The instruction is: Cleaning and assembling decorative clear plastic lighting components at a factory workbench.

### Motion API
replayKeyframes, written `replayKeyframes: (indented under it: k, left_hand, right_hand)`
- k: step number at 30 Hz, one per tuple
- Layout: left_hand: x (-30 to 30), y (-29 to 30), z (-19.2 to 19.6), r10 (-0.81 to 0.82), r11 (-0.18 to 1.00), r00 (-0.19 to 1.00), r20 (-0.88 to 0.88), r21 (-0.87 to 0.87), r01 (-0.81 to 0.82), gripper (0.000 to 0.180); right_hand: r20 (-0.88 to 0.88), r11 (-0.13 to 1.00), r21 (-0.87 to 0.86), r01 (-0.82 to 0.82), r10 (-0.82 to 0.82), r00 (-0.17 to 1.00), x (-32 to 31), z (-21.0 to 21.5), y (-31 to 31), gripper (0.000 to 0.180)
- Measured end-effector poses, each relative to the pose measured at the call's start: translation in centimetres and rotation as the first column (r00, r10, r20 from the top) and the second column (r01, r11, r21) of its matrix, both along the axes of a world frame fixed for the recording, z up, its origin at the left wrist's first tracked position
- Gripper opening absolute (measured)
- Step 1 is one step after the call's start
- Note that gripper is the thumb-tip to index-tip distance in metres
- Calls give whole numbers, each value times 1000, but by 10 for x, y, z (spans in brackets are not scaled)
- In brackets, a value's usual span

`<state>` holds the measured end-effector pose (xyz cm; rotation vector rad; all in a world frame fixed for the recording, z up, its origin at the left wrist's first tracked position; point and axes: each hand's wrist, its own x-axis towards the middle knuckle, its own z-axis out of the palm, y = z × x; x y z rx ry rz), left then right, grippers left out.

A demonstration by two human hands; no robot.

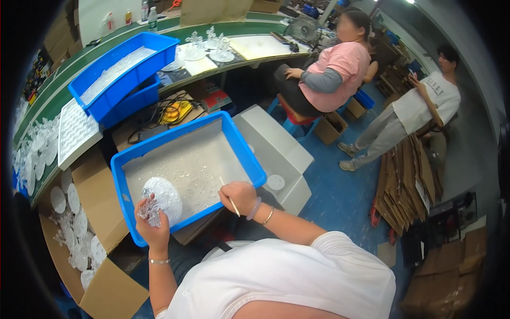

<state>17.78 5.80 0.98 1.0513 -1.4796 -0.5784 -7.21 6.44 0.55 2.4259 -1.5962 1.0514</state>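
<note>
My left hand is closed around the clear, branching part of an ornament, whose round, frosty white disc base faces up and to the right. It is held over the left front part of a blue plastic tray. Over the tray's right front edge, my right hand pinches a thin, pale stick; one end points up past the fingers, the other down toward the wrist. The stick is apart from the disc. Small shiny bits lie scattered over the tray's greyish bottom.
Left of me, an open cardboard box holds several similar disc ornaments. Behind stands a blue bin of white granules, beside a white foam tray. A seated person in pink and a standing person in white are to the right.
</note>
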Motion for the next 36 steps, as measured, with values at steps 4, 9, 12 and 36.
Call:
replayKeyframes:
  k: [4, 9, 12, 36]
  left_hand:
    - [1, 0, 2, 6, 1000, 1000, 2, 2, -6, 48]
    - [-1, -3, -2, 5, 1000, 1000, 10, 17, -5, 48]
    - [-2, 0, -1, 10, 1000, 1000, 16, 20, -10, 47]
    - [-26, 21, 10, -29, 997, 995, -93, 65, 35, 48]
  right_hand:
    - [66, 1000, 1, -26, 26, 997, 1, -2, -1, 17]
    - [42, 1000, -6, -16, 16, 999, -1, -1, 0, 18]
    - [17, 1000, 14, -8, 8, 1000, -2, 0, 2, 16]
    - [94, 992, 123, -38, 27, 995, -4, 10, 15, 18]
